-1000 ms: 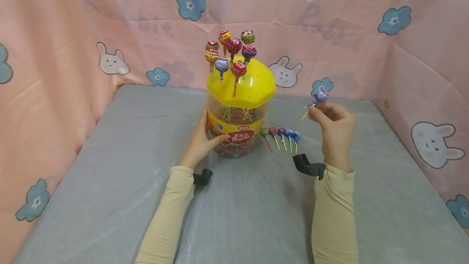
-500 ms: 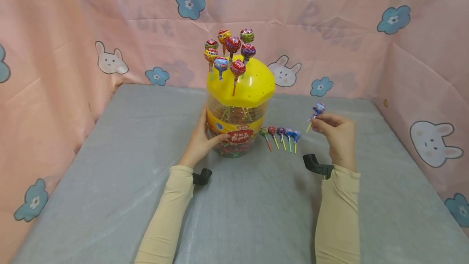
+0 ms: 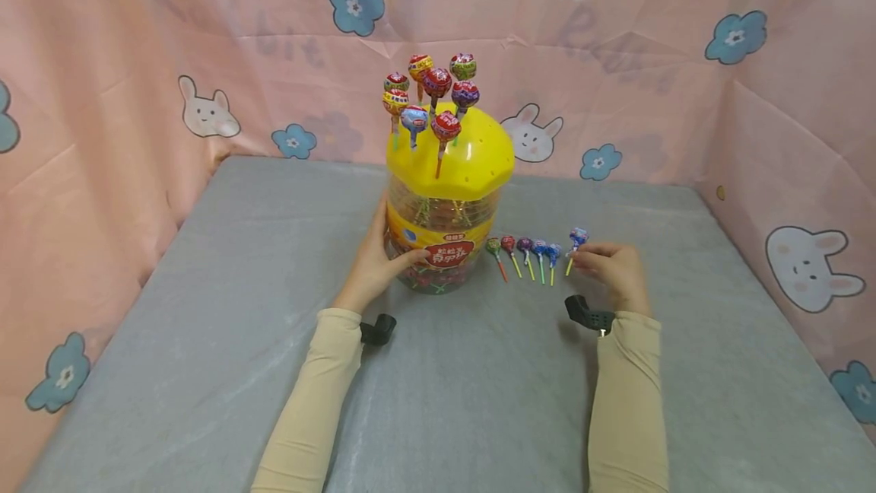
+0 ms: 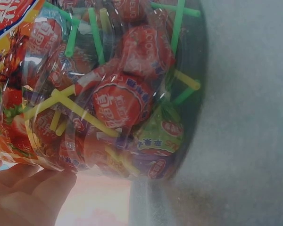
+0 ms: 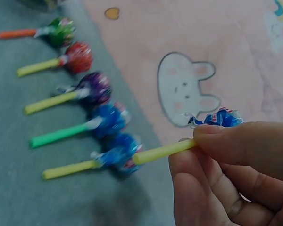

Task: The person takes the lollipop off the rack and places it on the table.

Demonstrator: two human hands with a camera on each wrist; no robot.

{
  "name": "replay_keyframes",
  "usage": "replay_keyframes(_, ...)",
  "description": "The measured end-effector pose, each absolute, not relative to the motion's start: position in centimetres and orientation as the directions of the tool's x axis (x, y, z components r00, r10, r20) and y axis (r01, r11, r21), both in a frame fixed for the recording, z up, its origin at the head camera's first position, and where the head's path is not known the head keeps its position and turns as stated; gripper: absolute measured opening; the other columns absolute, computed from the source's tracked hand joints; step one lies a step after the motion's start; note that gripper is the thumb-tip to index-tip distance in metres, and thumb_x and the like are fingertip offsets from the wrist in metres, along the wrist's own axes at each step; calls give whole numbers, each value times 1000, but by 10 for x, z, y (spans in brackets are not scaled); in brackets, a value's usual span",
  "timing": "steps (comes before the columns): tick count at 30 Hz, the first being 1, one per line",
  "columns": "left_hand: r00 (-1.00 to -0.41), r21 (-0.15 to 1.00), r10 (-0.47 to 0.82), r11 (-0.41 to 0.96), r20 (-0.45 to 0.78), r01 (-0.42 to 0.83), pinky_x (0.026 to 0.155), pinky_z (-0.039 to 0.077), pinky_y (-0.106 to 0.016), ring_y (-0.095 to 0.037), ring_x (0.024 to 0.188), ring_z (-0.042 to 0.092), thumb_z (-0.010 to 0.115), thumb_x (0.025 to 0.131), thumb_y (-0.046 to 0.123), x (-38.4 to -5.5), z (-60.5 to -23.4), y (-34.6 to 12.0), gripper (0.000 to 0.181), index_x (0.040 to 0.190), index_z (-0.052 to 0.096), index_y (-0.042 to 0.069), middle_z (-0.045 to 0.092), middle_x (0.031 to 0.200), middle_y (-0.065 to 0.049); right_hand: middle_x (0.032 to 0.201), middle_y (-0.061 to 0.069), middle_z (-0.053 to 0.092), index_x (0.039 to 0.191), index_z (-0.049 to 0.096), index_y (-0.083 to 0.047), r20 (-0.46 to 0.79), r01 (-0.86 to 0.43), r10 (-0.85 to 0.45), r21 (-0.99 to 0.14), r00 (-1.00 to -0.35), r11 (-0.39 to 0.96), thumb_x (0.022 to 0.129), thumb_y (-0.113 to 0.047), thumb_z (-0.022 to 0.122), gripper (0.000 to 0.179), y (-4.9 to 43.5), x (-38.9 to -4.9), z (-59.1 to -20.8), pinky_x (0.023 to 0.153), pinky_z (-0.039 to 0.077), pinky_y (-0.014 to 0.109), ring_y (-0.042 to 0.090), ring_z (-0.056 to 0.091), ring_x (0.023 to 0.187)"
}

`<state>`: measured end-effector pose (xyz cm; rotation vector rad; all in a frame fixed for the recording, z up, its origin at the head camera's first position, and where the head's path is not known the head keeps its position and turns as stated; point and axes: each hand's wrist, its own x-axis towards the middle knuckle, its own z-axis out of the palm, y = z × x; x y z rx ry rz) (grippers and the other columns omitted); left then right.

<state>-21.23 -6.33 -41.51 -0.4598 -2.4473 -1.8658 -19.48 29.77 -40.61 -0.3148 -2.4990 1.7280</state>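
Note:
A blue-wrapped lollipop [image 3: 578, 236] with a yellow stick is pinched between the thumb and fingers of my right hand [image 3: 611, 268], just right of a row of lollipops [image 3: 525, 246] on the table. In the right wrist view, its yellow stick [image 5: 164, 151] points left and much of its head is behind the thumb. My left hand [image 3: 376, 265] grips the side of a clear plastic jar [image 3: 445, 211] with a yellow lid [image 3: 479, 158]. Several wrapped lollipops [image 3: 436, 84] stand upright in the lid. Through the jar wall, the left wrist view shows more lollipops [image 4: 122, 101] inside.
The grey table [image 3: 274, 402] is backed by a pink patterned curtain [image 3: 239, 14], which also rises at both sides. In the row, green, red, purple and blue lollipops lie side by side, sticks toward me. Black wrist mounts [image 3: 379, 331] jut out beside the sleeves.
My right hand has come down and slightly left with the blue lollipop, from above the table's far right to beside the row. The left hand still holds the jar in place.

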Motion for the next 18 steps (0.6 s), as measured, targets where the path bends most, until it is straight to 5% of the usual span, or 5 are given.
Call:
replay_keyframes(4, -953, 936, 214, 235, 214, 263, 112, 22, -45, -25, 140, 22, 74, 82, 29, -212, -415, -63, 104, 153, -2, 27, 13, 156, -2, 71, -12, 62, 106, 61, 17, -85, 169, 211, -889, -974, 425, 87, -8, 66, 32, 302, -197, -419, 61, 52, 16, 0, 60, 62)
replay_keyframes(12, -958, 937, 207, 247, 199, 248, 112, 23, -46, -25, 140, 22, 74, 82, 29, -211, -414, -63, 104, 153, -3, 27, 13, 157, -2, 64, -7, 63, 104, 58, 24, -168, 234, 230, -925, -958, 298, 83, 7, 63, 27, 299, -199, -432, 57, 53, 16, 1, 60, 57)
replay_keyframes(18, -956, 936, 210, 246, 203, 252, 111, 23, -48, -27, 140, 23, 74, 82, 29, -212, -416, -64, 104, 153, -3, 28, 16, 156, -3, 59, -10, 62, 100, 63, 19, -159, 269, 280, -867, -947, 418, 83, 0, 67, 26, 297, -199, -432, 53, 51, 15, -1, 59, 53)
